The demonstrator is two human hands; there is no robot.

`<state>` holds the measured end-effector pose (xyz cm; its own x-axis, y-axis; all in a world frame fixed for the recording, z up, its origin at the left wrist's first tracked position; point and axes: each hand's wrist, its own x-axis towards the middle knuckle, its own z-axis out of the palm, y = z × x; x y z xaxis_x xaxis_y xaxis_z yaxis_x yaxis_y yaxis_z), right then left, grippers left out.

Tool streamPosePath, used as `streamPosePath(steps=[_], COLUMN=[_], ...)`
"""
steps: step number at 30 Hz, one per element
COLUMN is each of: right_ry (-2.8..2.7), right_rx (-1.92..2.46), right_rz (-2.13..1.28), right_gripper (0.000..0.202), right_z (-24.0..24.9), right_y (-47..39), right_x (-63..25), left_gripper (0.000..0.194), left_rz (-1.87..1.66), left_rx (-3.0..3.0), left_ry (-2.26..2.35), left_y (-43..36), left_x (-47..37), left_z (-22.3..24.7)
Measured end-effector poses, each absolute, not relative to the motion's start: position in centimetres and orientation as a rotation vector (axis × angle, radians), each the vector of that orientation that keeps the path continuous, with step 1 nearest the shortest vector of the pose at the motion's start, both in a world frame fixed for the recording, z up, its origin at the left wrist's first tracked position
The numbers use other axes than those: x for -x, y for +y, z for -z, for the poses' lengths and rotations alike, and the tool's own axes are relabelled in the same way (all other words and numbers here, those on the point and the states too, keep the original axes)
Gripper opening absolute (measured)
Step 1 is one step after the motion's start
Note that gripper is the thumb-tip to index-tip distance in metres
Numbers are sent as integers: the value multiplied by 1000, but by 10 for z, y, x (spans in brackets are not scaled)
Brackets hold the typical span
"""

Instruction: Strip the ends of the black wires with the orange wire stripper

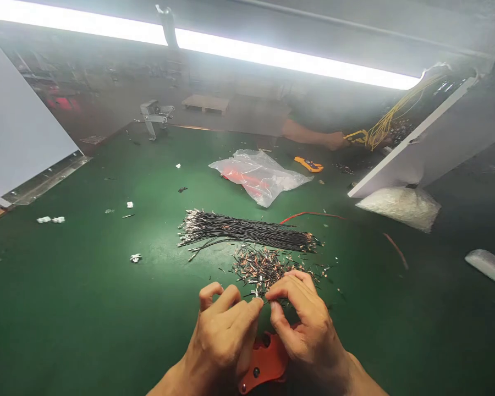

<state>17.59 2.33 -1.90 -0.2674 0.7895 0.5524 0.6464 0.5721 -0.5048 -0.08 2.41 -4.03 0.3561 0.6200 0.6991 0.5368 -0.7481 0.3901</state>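
My left hand [230, 325] is closed in a pinch, its thumb and forefinger meeting near the front of a pile of short wire offcuts [258, 264]. Just across from it, my right hand [307, 316] also pinches, fingertips almost touching those of the left. Whatever sits between the fingers is too small to make out. Under and between the hands lies a red-handled hand tool [268, 360], partly covered by them. Beyond the offcuts rests a bundle of black wires [247, 230], with silvery ends at left and bare copper ends at right.
Behind the bundle lie a clear plastic bag [264, 176] with something red inside and a yellow tool [308, 164]. A red wire [309, 214] trails right. White scraps [136, 258] dot the green table's left. A co-worker's arm [313, 135] holds a yellow tool [356, 136] across the table.
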Motion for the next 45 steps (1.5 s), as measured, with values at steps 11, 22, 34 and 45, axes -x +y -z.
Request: streamPosePath(steps=[11, 22, 34, 45], right_ry=[-1912, -1869, -1879, -1827], right_rx=[1139, 1107, 1173, 1291], right_rz=[-224, -139, -142, -11], right_gripper=[22, 22, 21, 20], right_z=[19, 18, 21, 18], right_y=[20, 20, 24, 35], right_x=[-175, -177, -177, -197], left_gripper=[22, 31, 29, 24], left_rz=[-1538, -1664, -1622, -1441], left_rx=[-2607, -2611, -2685, -2728], left_ry=[1082, 1190, 1230, 1257], left_y=[17, 16, 16, 14], left_x=[-8, -15, -15, -6], left_z=[44, 45, 50, 31])
